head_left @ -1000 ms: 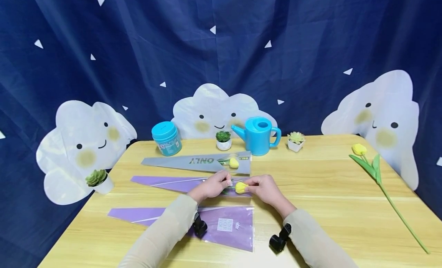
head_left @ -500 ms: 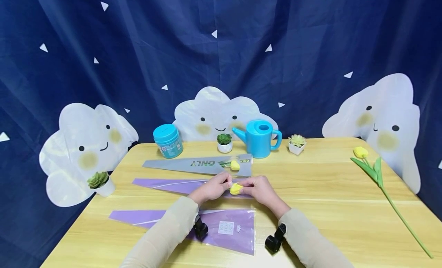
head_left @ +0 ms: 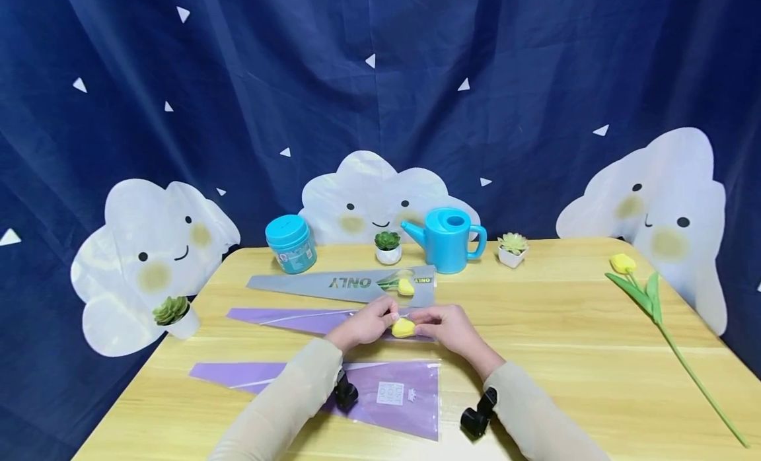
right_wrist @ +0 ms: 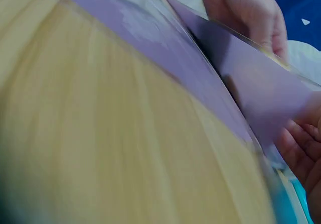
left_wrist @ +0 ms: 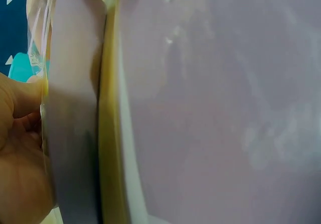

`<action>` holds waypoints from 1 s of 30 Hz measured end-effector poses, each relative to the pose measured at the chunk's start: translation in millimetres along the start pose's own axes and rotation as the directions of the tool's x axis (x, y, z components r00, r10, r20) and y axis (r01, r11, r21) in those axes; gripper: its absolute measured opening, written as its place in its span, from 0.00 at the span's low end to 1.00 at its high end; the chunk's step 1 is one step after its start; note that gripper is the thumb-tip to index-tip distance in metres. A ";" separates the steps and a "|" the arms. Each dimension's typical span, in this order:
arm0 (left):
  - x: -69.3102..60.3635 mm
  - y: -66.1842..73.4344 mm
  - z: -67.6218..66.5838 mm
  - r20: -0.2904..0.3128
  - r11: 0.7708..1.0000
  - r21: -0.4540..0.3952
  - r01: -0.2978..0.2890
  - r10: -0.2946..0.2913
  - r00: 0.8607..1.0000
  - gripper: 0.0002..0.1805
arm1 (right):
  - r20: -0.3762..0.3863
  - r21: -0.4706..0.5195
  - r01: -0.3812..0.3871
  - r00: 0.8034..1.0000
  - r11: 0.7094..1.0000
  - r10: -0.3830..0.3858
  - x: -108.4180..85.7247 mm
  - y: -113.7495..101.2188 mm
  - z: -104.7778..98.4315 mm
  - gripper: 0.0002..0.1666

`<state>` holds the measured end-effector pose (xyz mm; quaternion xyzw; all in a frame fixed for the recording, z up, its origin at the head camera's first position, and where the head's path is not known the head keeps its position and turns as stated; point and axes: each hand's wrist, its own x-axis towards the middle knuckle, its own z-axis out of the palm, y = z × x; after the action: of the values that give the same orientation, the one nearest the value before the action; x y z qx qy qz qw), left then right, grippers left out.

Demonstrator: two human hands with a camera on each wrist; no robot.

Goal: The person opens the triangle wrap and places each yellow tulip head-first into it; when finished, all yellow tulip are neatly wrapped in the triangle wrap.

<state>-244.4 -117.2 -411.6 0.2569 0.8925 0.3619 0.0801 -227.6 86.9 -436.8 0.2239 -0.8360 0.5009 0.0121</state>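
Note:
In the head view my left hand [head_left: 373,319] pinches the upper edge of the middle purple flower sleeve [head_left: 285,319]. My right hand [head_left: 448,325] is at that sleeve's wide end, thumb and forefinger at the yellow tulip [head_left: 403,327] and appearing to pinch it. The tulip's stem is hidden by the left hand and sleeve. Close up in the left wrist view, the purple sleeve [left_wrist: 215,108] fills most of the picture beside the left hand [left_wrist: 22,148]. In the right wrist view the lifted sleeve panel [right_wrist: 251,78] partly covers the right fingers [right_wrist: 303,148].
Behind lies a grey sleeve [head_left: 297,282] with a yellow tulip inside; in front, another purple sleeve [head_left: 410,418]. A loose tulip [head_left: 672,339] lies far right. A blue tub [head_left: 291,243], blue watering can [head_left: 446,243] and several small potted plants [head_left: 388,248] stand about the table.
The yellow tulip and right fingers have shifted slightly left, toward my left hand. My left hand keeps its hold on the sleeve's edge. The head view has tilted up a little.

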 end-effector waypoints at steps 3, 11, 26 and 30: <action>0.3 -1.3 2.2 0.006 1.000 -0.005 -0.010 0.010 1.000 0.08 | -0.006 -0.013 -0.068 0.998 0.998 0.068 -6.7 3.2 -12.3 0.14; 0.0 -0.6 4.6 -0.014 0.999 0.037 -0.033 0.033 0.999 0.08 | -0.072 -0.134 -0.159 0.986 0.978 0.151 -36.8 16.7 -70.4 0.16; -58.0 22.3 4.3 -0.056 0.990 -0.079 -0.115 0.110 0.992 0.13 | -0.444 -0.268 -0.364 0.868 0.892 0.221 -149.3 55.7 -193.7 0.24; -73.5 28.4 11.0 0.004 0.988 -0.107 -0.109 0.110 0.994 0.15 | -0.580 -0.184 -0.440 0.770 0.879 0.264 -177.6 66.6 -217.4 0.26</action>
<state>-166.5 -131.3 -403.2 0.3029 0.8561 0.4114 0.0783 -137.9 360.9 -427.4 -0.0933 -0.8930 0.3991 0.1860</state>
